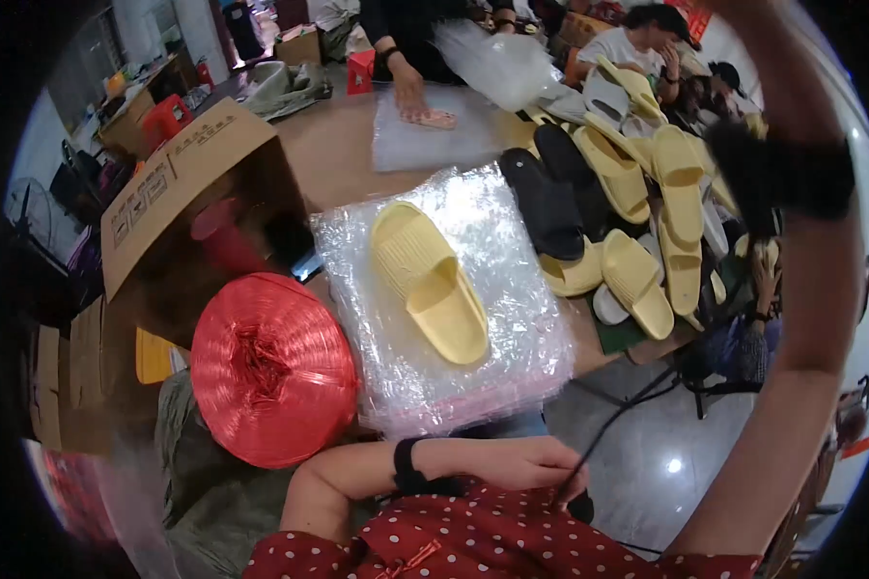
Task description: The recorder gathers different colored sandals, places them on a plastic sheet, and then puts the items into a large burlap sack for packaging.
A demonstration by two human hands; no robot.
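The left hand (521,463) is lying low against the person's body, just above the red dotted garment (473,540), its fingers curled loosely around a thin black cord (628,405) that is running up and to the right; it is gripping nothing else. The right arm (792,318) is sweeping up the right edge of the view toward the top, a dark band (792,174) around it, and the right hand itself is passing out of the picture, so I cannot tell whether it is spread, closed or holding anything.

The yellow slipper (433,280) is lying directly ahead of the left hand, sole up, on a stack of clear plastic bags (492,367) on the tabletop (338,154). Its long axis is running from upper left to lower right, one end pointing toward the left hand. The left hand is plainly the nearer one, with the front edge of the bag stack lying between it and the slipper.

Just left of the bags a red spool of plastic twine (272,367) is sitting, and beyond it an open cardboard box (179,183). A heap of yellow, black and white slippers (628,212) is lying to the right. At the far side another person's hand (410,92) is pressing on a plastic sheet.

The box's interior is blurred.
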